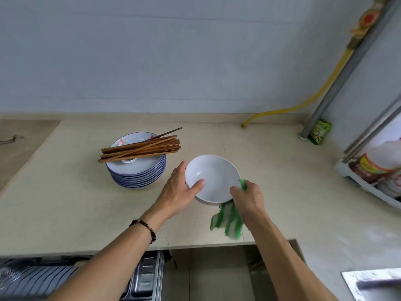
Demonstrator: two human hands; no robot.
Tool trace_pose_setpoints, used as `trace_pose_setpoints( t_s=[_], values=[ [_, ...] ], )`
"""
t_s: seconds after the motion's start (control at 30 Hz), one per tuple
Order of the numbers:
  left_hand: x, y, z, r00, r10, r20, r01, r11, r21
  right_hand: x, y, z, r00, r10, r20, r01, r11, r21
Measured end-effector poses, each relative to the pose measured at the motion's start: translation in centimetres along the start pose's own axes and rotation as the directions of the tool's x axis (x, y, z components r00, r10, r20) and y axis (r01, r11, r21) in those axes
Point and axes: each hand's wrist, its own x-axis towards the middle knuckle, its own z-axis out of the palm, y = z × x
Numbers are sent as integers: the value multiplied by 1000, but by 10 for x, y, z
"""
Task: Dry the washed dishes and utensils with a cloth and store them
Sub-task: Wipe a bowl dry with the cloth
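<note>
1. My left hand (181,190) grips the white bowl (213,178) above the counter (271,170), thumb inside its rim.
2. My right hand (248,197) pinches the green-striped cloth (227,220) against the bowl's near edge.
3. Chopsticks (141,148) lie across the stacked plates (136,172).

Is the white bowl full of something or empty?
Empty. The white bowl shows only its bare white inside, held by the left hand and right hand.
</note>
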Motion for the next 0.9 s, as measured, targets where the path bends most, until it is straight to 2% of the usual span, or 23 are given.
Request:
trace_pose_setpoints(
  t_s=[0.13, 0.23, 0.3, 0.37, 0.47, 0.57, 0.63, 0.77, 0.9],
  values=[
    [-2, 42, 21, 993, -16, 115, 40, 978, -204, -27, -2, -45, 995, 7, -98, 0, 997, 74],
    [-8, 78, 45, 953, -114, 281, 234, 866, -441, -47, 4, -87, 983, 28, -182, -7, 994, 112],
    [-15, 103, 71, 898, -155, 411, 367, 780, -508, -62, 14, -120, 973, 41, -227, -10, 990, 138],
    [-24, 126, 100, 856, -138, 499, 433, 717, -545, -76, 27, -150, 964, 62, -258, -16, 984, 176],
    [-42, 164, 144, 836, -131, 533, 480, 646, -593, -90, 52, -193, 948, 114, -298, -40, 969, 243],
    [-65, 203, 193, 848, -140, 511, 458, 680, -573, -108, 92, -243, 921, 187, -342, -43, 921, 388],
    [-81, 222, 227, 861, -148, 486, 413, 760, -501, -123, 121, -273, 900, 240, -365, -49, 886, 460],
    [-111, 253, 293, 885, -99, 454, 283, 889, -359, -150, 181, -333, 858, 293, -423, -22, 842, 539],
    [-136, 279, 343, 895, -3, 446, 79, 985, -152, -166, 227, -376, 859, 351, -372, -25, 755, 656]
  ],
)
